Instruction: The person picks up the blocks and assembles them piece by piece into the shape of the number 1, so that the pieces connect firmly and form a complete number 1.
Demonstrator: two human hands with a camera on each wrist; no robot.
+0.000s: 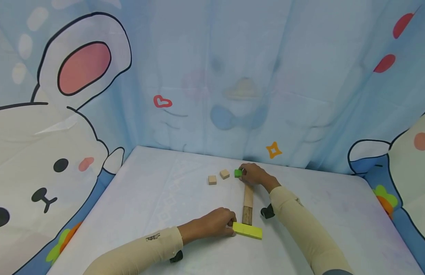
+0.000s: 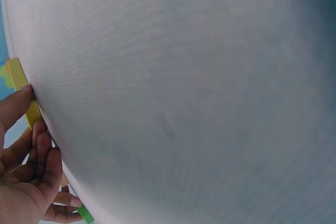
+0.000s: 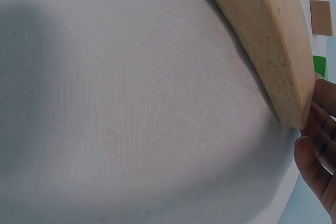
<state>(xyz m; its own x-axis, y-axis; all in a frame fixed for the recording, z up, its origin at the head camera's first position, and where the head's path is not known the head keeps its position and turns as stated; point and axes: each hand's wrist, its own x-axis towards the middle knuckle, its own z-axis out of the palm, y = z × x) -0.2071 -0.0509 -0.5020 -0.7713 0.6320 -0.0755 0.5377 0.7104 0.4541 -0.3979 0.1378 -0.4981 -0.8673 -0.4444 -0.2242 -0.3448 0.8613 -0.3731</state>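
My left hand [image 1: 216, 222] pinches the left end of a yellow block [image 1: 247, 230], which lies crosswise at the near end of a wooden strip [image 1: 248, 196]. The left wrist view shows the thumb and fingertips on the yellow block [image 2: 24, 94]. At the strip's far end, my right hand [image 1: 254, 174] holds a small green block [image 1: 238, 173] with its fingers. In the right wrist view that hand [image 3: 320, 135] is beside the end of the wooden strip [image 3: 273, 40], and the green block [image 3: 319, 65] is partly hidden behind it.
Two small wooden cubes, one [image 1: 224, 174] turned at an angle and one [image 1: 212, 180] further left, lie left of the green block on the white tabletop [image 1: 171, 183]. A printed blue curtain [image 1: 198, 76] stands behind the table's far edge.
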